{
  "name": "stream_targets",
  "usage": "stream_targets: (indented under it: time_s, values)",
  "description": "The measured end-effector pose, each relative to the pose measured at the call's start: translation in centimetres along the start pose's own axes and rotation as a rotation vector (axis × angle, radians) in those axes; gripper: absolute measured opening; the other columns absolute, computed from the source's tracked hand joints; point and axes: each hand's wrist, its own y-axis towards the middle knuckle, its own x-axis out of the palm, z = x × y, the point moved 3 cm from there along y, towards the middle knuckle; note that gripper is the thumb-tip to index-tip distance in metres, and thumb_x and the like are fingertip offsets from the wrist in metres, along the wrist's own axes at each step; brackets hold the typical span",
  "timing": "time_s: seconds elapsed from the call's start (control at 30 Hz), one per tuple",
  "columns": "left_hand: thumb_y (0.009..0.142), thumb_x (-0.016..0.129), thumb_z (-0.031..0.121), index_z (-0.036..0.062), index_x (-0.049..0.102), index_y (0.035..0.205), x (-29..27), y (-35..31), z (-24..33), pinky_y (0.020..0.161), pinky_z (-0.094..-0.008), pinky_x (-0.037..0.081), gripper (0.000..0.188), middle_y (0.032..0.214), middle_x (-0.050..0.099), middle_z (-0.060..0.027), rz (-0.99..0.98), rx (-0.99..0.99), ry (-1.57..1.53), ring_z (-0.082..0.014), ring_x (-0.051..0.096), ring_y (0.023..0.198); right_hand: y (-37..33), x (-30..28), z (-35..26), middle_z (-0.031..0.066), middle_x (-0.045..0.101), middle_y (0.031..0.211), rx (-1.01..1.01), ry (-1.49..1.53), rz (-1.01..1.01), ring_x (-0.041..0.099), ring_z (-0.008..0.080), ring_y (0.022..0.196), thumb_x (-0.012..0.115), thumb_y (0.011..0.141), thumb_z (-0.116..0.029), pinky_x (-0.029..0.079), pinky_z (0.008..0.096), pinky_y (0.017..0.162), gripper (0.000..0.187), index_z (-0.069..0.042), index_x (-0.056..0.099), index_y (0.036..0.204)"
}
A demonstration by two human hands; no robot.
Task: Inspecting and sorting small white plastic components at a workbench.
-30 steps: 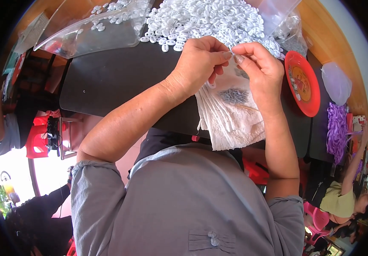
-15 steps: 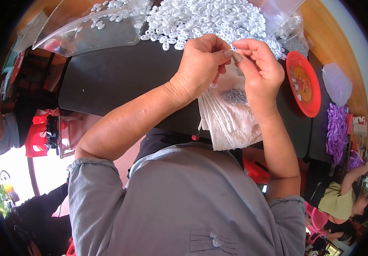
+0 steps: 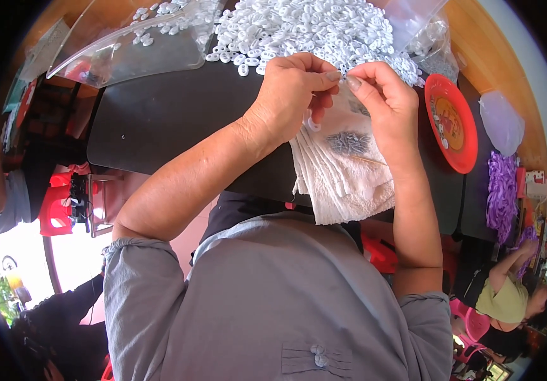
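My left hand and my right hand are raised over the near side of the piled white pieces, fingertips close together. Thumb and forefinger are pinched on each hand; whatever is between the tips is too small to make out. A small white oval piece shows below the curled lower fingers of my left hand and seems held there. Beneath the hands, a pale folded towel lies over the table edge. On it rest a cluster of small dark grey metal bits and a thin stick.
A large heap of white oval pieces with holes covers the back of the black table. A clear plastic bin lies at the left. A red plate, a pale bag and purple strips are at right. Another person sits beyond.
The fingertips have drawn slightly apart. My left hand has shifted a little left, and the white oval piece below it moved along. The person at right has lowered an arm.
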Motion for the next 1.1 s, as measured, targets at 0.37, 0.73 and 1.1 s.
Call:
stream_targets:
  time_s: [0.37, 0.73, 1.1]
  values:
    - [0.089, 0.064, 0.009, -0.0027, 0.061, 0.086, 0.4, -0.2, -0.1, 0.041, -0.0240, 0.040, 0.012, 0.071, 0.060, -0.0058, -0.031, 0.033, 0.151, -0.0102, 0.053, 0.051, -0.2, 0.0, 0.4, -0.0017, 0.059, 0.075, -0.002, -0.013, 0.007, 0.051, 0.0045, 0.068, 0.060, 0.089, -0.004, 0.043, 0.0196, 0.063, 0.005, 0.001, 0.061, 0.088]
    - [0.089, 0.063, 0.006, -0.0030, 0.061, 0.084, 0.6, -0.7, 0.4, 0.040, -0.0222, 0.035, 0.010, 0.065, 0.057, -0.0032, 0.052, 0.146, 0.233, -0.0074, 0.049, 0.049, -0.5, 1.3, 0.3, -0.0006, 0.056, 0.064, 0.036, 0.162, 0.051, 0.048, 0.0050, 0.056, 0.062, 0.084, 0.000, 0.039, 0.0213, 0.051, 0.003, 0.001, 0.060, 0.081]
    - [0.088, 0.063, 0.005, -0.0034, 0.060, 0.083, -0.1, 0.2, -0.6, 0.042, -0.0234, 0.036, 0.010, 0.068, 0.057, -0.0047, -0.001, 0.070, 0.151, -0.0100, 0.050, 0.050, -0.2, 0.8, 0.6, -0.0024, 0.060, 0.074, 0.150, 0.239, 0.021, 0.053, 0.0046, 0.067, 0.062, 0.090, -0.007, 0.041, 0.0186, 0.060, 0.006, -0.002, 0.066, 0.091]
